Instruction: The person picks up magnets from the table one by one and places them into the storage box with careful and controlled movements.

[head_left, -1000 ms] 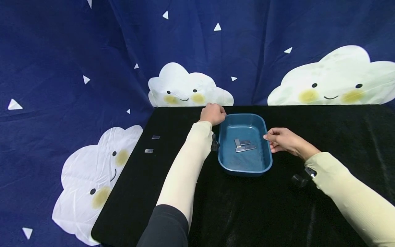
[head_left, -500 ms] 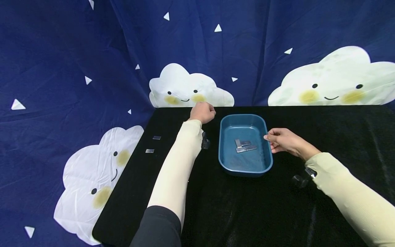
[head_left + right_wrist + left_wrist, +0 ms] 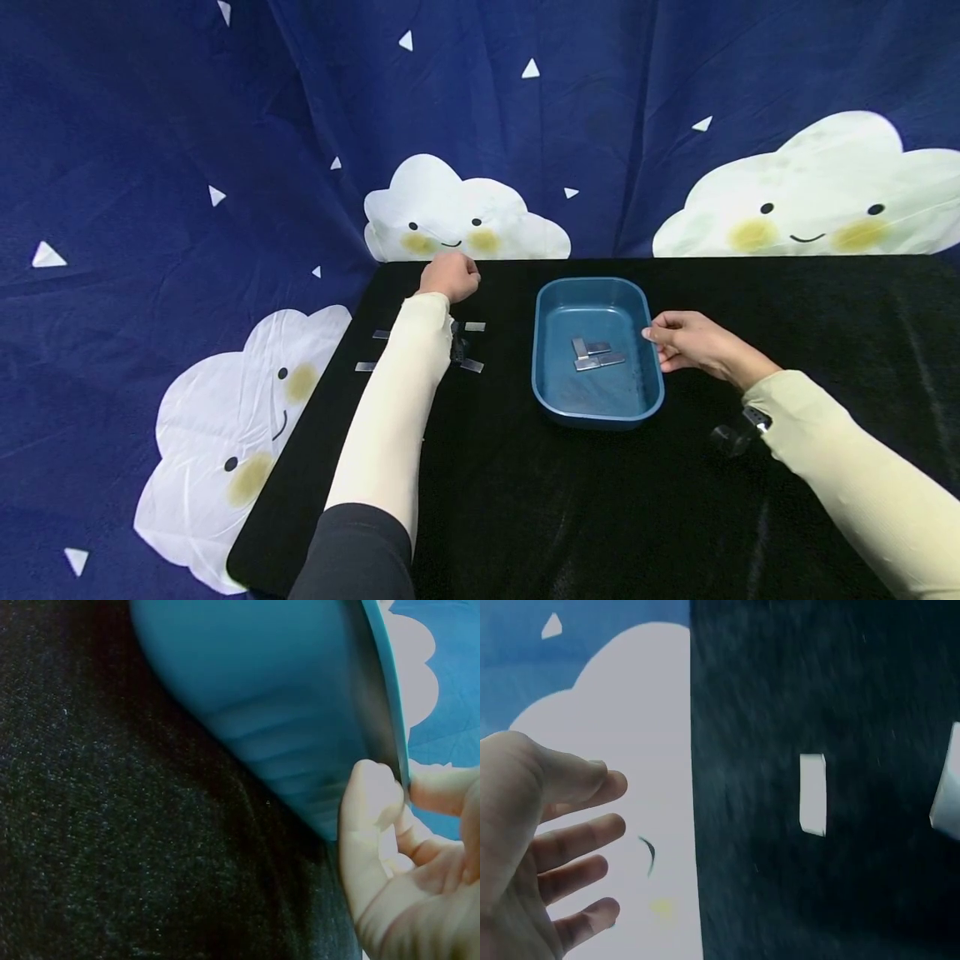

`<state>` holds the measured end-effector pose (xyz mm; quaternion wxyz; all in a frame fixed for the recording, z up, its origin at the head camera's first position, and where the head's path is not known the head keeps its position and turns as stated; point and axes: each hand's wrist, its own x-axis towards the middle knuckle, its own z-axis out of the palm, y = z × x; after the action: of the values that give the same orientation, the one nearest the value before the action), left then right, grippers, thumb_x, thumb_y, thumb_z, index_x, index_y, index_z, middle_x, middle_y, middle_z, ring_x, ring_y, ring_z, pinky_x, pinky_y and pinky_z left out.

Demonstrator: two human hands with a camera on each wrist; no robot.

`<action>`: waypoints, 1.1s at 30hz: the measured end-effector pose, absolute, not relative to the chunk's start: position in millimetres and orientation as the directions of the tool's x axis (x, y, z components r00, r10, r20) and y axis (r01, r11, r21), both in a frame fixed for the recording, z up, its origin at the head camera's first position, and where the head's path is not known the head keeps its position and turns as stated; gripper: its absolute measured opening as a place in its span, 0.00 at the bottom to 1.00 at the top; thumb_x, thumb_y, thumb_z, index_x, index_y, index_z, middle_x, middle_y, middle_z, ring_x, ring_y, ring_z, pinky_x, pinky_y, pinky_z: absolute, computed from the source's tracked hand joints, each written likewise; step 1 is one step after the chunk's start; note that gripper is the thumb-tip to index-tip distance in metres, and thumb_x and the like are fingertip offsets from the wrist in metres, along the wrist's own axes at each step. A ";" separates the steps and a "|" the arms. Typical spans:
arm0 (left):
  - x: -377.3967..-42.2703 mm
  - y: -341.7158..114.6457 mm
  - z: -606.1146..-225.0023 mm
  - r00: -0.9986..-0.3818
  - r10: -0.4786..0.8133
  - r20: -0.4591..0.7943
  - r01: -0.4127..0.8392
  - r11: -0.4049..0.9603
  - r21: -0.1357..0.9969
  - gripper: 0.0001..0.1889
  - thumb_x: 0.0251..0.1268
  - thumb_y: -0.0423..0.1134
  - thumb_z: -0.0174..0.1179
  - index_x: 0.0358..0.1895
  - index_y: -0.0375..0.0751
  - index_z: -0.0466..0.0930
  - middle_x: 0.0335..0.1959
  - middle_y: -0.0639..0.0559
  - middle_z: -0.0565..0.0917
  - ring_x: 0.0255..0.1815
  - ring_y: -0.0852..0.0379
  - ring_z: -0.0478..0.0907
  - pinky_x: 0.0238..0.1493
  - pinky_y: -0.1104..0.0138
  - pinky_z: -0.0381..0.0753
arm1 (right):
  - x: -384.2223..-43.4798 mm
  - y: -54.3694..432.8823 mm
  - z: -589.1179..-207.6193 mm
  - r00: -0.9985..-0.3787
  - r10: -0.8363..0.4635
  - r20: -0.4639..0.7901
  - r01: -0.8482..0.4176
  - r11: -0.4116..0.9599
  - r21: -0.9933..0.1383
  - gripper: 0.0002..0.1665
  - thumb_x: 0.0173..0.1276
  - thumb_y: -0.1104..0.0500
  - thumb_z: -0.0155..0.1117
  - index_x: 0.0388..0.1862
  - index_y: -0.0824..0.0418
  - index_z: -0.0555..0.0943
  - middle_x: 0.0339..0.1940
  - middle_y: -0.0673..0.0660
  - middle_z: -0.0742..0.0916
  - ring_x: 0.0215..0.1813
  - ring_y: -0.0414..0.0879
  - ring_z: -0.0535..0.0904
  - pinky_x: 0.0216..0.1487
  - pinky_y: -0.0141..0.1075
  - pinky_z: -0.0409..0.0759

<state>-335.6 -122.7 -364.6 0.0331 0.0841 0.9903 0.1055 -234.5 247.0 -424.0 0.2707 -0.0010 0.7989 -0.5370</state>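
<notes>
My right hand (image 3: 693, 346) pinches the right rim of a blue plastic basin (image 3: 596, 414), thumb inside the rim and fingers outside. Inside the basin lie several small flat rectangular metal pieces (image 3: 599, 362), close together. My left hand (image 3: 450, 277) is over the far left part of the table, apart from the basin. In the left wrist view its fingers (image 3: 581, 841) are loosely bent with nothing between them. More such pieces lie on the cloth: one metal piece (image 3: 813, 795) shows whole in that view, another (image 3: 949, 787) at its right edge.
A black cloth (image 3: 675, 500) covers the table. Flat metal pieces lie on both sides of the left forearm, with one piece (image 3: 365, 367) on its left and another (image 3: 475, 327) on its right. A blue curtain (image 3: 480, 100) with printed clouds hangs behind.
My left hand has moved left, away from the basin's left rim. Two metal pieces right of the forearm have come into view. The right hand and the basin stay put.
</notes>
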 end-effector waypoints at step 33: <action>-296.7 -314.4 -415.9 -0.997 -0.009 -0.074 -0.027 0.969 0.244 0.10 0.55 0.35 0.49 0.23 0.39 0.80 0.19 0.51 0.75 0.26 0.51 0.72 0.26 0.66 0.67 | -236.9 247.9 -427.1 -0.852 -0.293 -0.434 0.301 0.405 -0.863 0.15 0.77 0.50 0.52 0.52 0.59 0.68 0.33 0.49 0.79 0.32 0.39 0.81 0.40 0.33 0.85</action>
<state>-296.7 -314.4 -415.9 0.0360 -0.0092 0.9916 0.1235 -236.9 247.9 -427.1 0.2722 0.0026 0.7927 -0.5454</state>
